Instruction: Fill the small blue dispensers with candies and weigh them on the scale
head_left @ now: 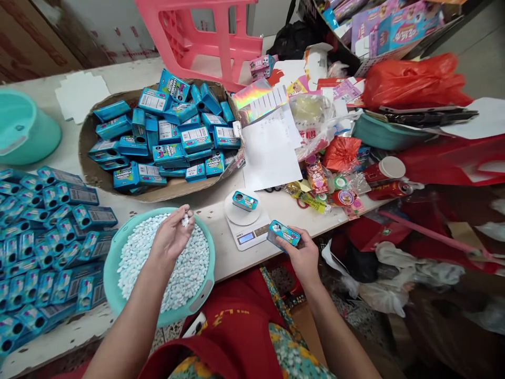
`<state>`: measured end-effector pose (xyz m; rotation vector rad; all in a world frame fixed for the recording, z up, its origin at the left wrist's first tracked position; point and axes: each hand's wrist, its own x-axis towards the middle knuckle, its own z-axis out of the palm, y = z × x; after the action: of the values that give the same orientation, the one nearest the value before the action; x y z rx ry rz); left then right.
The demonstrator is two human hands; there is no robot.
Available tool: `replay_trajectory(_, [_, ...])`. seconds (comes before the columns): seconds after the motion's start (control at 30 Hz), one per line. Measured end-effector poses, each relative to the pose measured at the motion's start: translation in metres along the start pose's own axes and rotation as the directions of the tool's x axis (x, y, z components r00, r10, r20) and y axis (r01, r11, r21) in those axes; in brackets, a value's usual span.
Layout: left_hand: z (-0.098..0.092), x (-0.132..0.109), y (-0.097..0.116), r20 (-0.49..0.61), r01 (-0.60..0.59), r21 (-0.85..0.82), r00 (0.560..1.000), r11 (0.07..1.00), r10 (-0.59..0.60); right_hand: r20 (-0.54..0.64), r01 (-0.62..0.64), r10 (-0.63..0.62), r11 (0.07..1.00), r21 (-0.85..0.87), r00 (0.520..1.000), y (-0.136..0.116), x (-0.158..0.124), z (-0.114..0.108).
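Note:
Cupped above a teal basin [208, 231] of pale blue candies [185, 279], my left hand [172, 234] has its fingers curled around a few of those candies. My right hand [302, 255] grips a small blue box [283, 235], tilted, with pale candies visible in its round window. Between the hands is a white digital scale [252, 230] with a lit display. Another blue box [245, 200] lies on the scale's round plate.
A cardboard tray [94, 173] piled with blue boxes lies behind the basin. Rows of blue boxes [47, 237] fill the left, below a teal tub [27, 129]. Papers [270, 152], wrappers, a red bag [410, 81] and a pink stool [224, 42] are farther back.

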<state>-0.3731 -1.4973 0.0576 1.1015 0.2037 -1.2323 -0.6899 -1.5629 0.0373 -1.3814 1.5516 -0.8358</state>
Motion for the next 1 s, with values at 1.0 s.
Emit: replay_trajectory(1.0, [0.114,0.07,-0.044,0.718,-0.686,0.657,0.695,-0.312,-0.017,-0.059,-0.03,0.034,0.998,0.063,0.998,0.022,0.008,-0.013])
